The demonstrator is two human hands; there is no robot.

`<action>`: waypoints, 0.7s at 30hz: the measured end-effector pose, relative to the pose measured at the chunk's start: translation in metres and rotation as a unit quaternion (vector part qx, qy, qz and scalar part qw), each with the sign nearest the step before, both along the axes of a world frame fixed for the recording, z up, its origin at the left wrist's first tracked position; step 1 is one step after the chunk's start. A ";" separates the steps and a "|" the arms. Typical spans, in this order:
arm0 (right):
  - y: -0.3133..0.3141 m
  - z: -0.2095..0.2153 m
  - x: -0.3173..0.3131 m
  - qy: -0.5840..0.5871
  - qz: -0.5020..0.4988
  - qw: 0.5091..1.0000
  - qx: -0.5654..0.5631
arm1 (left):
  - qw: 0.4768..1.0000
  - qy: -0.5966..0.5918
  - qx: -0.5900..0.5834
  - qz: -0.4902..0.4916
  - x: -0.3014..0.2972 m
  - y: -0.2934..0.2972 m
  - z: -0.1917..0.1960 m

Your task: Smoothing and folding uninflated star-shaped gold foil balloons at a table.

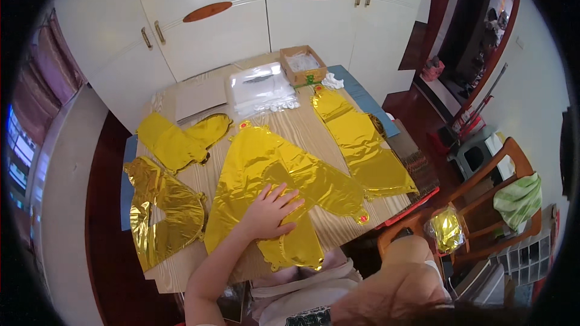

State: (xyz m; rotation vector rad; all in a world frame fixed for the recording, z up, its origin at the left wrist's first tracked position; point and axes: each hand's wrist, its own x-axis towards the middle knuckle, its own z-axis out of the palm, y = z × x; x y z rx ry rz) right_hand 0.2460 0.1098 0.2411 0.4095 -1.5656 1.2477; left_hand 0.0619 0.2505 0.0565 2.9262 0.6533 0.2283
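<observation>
My left hand (272, 212) lies flat with spread fingers on a large flat gold foil balloon (248, 163) at the middle of the wooden table (329, 229). Small red-marked tabs show at two of its corners. On the left are two more flat foil balloons, a bent one (172, 145) farther back and a rounded one (181, 226) nearer. Another long foil balloon (356, 136) stretches along the right side. My right arm (386, 278) reaches toward the chair on the right, and its hand is hidden. Near that arm, a clear bag with folded gold foil (448, 229) lies on the chair.
At the back of the table lie a stack of clear plastic bags (260, 87), an open cardboard box (303, 75) and a crumpled white piece (332, 81). White cabinets (211, 42) stand behind. A green-striped cloth (518, 200) hangs on the wooden chair (513, 151).
</observation>
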 end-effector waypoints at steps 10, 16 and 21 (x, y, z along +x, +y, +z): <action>0.001 -0.008 -0.013 0.031 0.014 0.999 0.026 | 1.000 0.002 0.013 0.000 0.000 -0.001 0.000; 0.000 -0.018 -0.016 0.073 0.013 0.997 0.038 | 1.000 0.004 0.017 0.004 -0.001 -0.001 -0.001; 0.002 0.004 0.018 -0.113 0.035 0.993 0.023 | 1.000 0.000 0.016 0.004 -0.001 -0.001 -0.002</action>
